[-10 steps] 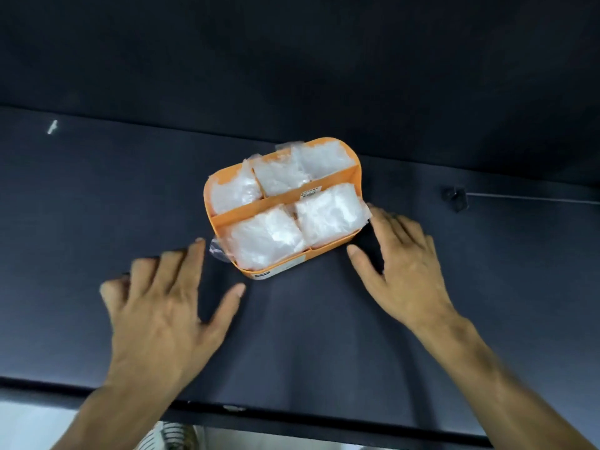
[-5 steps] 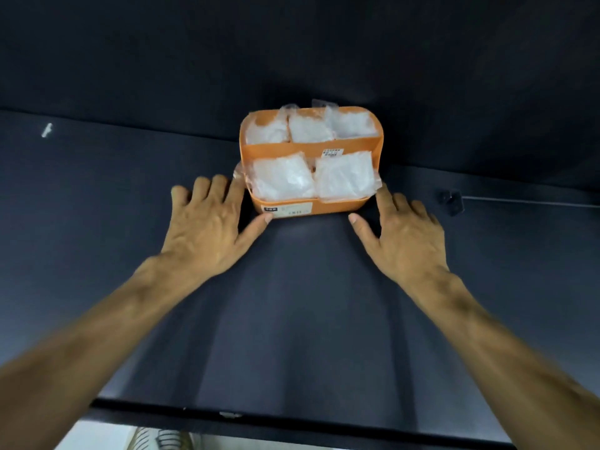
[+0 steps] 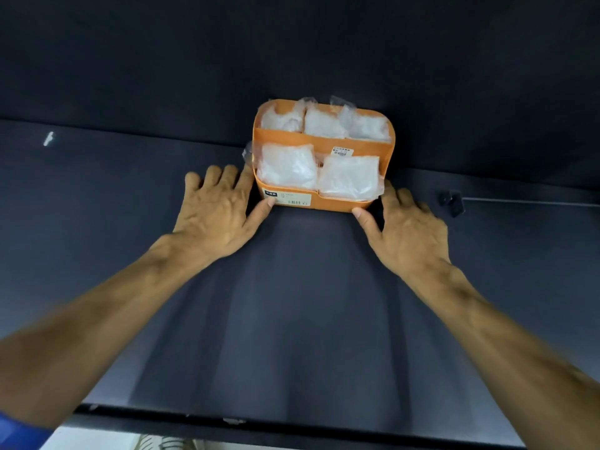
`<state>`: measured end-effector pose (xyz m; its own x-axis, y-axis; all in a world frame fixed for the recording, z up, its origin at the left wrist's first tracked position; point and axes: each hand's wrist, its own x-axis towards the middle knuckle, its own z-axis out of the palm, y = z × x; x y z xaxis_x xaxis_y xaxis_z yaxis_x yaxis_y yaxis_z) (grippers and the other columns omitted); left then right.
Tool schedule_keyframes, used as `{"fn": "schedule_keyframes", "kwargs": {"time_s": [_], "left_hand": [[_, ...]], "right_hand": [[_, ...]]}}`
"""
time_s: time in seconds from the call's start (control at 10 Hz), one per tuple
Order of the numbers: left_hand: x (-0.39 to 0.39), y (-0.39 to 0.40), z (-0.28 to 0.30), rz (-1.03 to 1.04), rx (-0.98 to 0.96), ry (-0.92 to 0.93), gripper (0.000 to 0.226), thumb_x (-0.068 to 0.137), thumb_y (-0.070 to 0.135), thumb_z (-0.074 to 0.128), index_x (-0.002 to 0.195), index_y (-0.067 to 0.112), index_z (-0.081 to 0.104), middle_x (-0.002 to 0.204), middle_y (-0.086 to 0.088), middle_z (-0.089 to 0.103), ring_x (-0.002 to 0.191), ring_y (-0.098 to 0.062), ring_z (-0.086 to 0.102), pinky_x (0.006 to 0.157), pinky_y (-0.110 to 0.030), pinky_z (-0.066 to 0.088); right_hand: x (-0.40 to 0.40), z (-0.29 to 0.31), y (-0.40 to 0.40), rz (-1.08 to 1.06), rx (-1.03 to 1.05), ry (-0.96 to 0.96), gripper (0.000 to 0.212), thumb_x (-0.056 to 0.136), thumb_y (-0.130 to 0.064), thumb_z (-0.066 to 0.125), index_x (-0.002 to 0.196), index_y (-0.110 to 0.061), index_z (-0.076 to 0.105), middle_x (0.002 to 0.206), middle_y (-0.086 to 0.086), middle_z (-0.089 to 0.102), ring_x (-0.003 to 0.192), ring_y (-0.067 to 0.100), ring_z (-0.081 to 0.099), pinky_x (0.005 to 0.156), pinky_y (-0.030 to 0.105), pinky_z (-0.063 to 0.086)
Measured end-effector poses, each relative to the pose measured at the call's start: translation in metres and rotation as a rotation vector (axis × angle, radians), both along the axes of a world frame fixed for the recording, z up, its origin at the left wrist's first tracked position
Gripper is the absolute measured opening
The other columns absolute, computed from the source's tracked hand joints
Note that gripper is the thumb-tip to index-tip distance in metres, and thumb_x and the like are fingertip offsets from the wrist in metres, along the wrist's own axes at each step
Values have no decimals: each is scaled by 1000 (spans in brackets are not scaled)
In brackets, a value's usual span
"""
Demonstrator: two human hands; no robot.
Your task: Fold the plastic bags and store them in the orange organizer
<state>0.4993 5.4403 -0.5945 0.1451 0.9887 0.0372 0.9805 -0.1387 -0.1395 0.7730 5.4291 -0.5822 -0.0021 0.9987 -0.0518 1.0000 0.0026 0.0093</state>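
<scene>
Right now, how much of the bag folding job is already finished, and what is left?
Done: folded bags fill every visible compartment of the orange organizer, three at the back and two in front. In hand: the left hand and right hand lie flat on the table, touching the organizer's near corners. Left: no loose bags show, so the job looks nearly finished.

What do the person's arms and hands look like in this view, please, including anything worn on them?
Both forearms are bare up to the frame edges. The left hand and the right hand wear no gloves, and no rings, watch or bands show on them. The only clothing in view is a bit of blue sleeve at the lower left corner, on the left arm.
</scene>
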Motion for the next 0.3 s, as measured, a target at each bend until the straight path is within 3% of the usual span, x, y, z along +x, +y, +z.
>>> {"fn": "schedule_keyframes", "kwargs": {"time_s": [0.1, 0.2, 0.3], "left_hand": [[-2, 1, 4, 1, -32, 33, 88, 94, 69, 13, 157, 9, 23, 117, -15, 56, 103, -34, 49, 84, -47, 32], [-17, -33, 20, 41, 52, -96, 96, 89, 77, 19, 156, 10, 28, 117, -17, 58, 99, -38, 51, 80, -48, 34], [-28, -63, 44, 123, 97, -386, 97, 81, 81, 33, 155, 18, 33, 118, -11, 60, 100, -37, 52, 84, -49, 35]], "right_hand": [[-3, 1, 0, -17, -5, 40, 76, 96, -68, 27, 155, -21, 24, 136, 8, 52, 120, 33, 54, 75, 40, 46], [16, 16, -24, -38, 34, 162, 81, 91, -72, 32, 157, -25, 25, 139, 4, 55, 125, 32, 51, 83, 45, 50], [35, 30, -45, -83, 127, 347, 81, 89, -76, 38, 155, -29, 29, 130, -3, 61, 112, 27, 57, 81, 42, 49]]}}
